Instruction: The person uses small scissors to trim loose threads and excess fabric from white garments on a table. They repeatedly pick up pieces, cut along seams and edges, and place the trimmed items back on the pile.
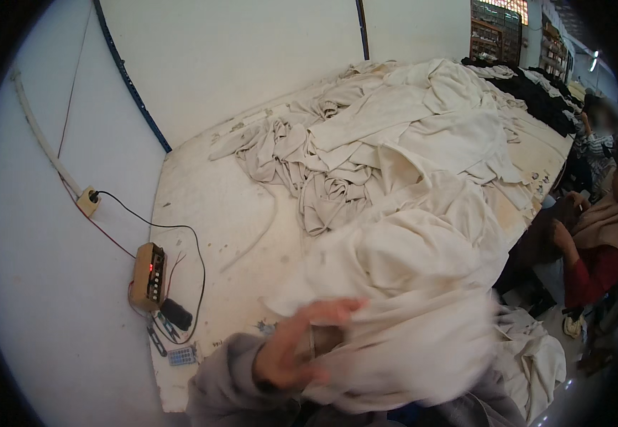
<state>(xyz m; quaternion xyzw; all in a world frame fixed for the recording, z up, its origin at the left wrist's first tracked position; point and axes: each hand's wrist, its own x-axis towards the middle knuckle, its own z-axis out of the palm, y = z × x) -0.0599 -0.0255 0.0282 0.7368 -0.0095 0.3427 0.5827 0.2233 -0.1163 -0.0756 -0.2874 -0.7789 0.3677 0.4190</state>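
Note:
Directly before me a blurred, cream-coloured cloth (394, 331) spreads over the near part of the table (181, 187). My left hand (303, 341), in a grey sleeve, is at the cloth's left edge with thumb and fingers apart; blur hides whether it touches the fabric. My right hand is hidden by the cloth; only part of a dark sleeve shows below at the right. Beyond lies a large heap of cream fabric (421, 128), with crumpled greyish pieces (335, 203) on its left side.
At the left table edge are a brown box with a red display (149, 277), a black cable, a small remote control (182, 356) and a dark object (176, 314). Black fabric (533, 96) lies at the far right. People sit along the right side. More cream cloth (533, 352) hangs low right.

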